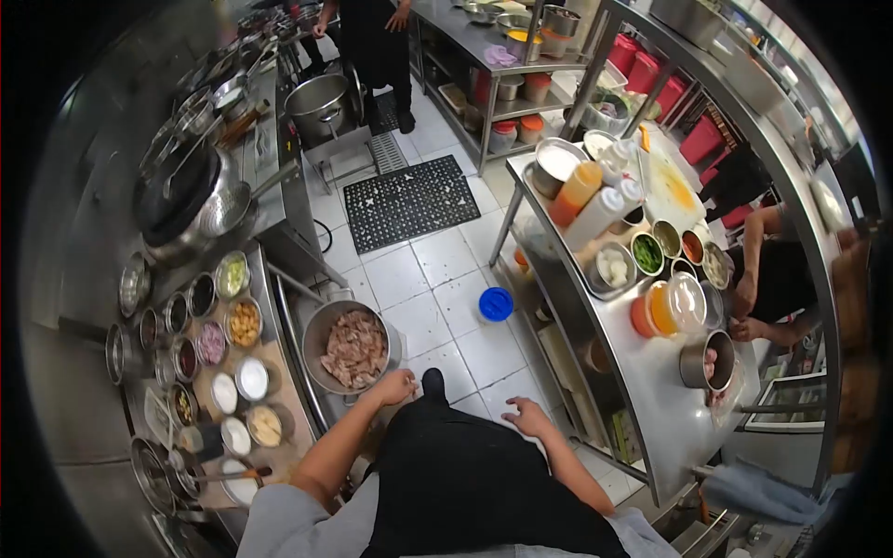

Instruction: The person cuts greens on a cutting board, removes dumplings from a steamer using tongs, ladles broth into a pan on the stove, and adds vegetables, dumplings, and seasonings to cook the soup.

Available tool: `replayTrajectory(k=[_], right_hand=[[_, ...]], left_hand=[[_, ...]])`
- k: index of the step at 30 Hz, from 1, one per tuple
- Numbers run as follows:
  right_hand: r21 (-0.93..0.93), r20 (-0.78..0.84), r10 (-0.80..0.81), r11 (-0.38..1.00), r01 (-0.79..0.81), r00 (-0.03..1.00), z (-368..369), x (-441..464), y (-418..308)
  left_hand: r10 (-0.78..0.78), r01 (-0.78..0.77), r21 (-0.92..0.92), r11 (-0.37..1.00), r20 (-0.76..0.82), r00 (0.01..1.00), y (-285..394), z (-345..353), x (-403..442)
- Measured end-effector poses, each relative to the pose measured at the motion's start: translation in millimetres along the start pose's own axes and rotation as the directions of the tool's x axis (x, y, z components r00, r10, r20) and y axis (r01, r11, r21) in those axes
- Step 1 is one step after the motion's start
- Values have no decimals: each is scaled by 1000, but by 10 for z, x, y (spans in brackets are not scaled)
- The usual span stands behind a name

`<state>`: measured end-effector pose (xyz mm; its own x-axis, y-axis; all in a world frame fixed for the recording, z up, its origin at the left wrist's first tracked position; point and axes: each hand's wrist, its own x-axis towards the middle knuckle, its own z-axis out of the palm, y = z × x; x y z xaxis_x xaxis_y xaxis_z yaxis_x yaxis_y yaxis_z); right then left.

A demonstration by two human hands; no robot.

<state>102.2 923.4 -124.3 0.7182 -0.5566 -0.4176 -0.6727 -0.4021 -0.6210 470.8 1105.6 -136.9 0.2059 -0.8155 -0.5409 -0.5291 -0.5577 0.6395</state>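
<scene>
My left hand (398,386) hangs in front of my apron with its fingers curled in, and I see nothing in it. Just beyond it, a large steel pot (394,344) holds pieces of raw meat (355,352); the hand is close to the pot's near right side, and I cannot tell whether they touch. My right hand (528,418) is held out over the floor, its fingers apart and holding nothing. A round blue lid or tub (496,303) is on the tiles ahead of it. The toe of my black shoe (433,379) shows between my hands.
Left stands a counter with bowls of ingredients (245,323) and a wok (177,191). The steel table (642,409) at right bears squeeze bottles (595,219) and small tubs. Ahead lies a black mat (409,203); a person stands beyond. Another person's hands (747,327) work across the table.
</scene>
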Motion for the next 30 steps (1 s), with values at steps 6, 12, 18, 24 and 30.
replayTrajectory(k=[6,12,18,24,30], right_hand=[[387,157,171,896,-220,973,-1048,916,-1067],[657,76,-20,753,-35,997,-1807,2163,-1545],[731,56,-75,682,10,996,-2564,3427,-2075],[786,10,-108,616,59,994,-3146,4402,-2378],[818,-89,167,575,-23,982,-3559,5369,-2217]], left_hand=[[22,-23,-21,1000,-70,997,174,-1216,1031],[-66,67,20,998,-43,997,268,-2118,2121],[-210,214,-101,972,40,977,176,-2664,2780],[-186,183,-109,977,-22,982,158,-3427,3880],[103,-106,34,994,77,992,561,-4599,5769]])
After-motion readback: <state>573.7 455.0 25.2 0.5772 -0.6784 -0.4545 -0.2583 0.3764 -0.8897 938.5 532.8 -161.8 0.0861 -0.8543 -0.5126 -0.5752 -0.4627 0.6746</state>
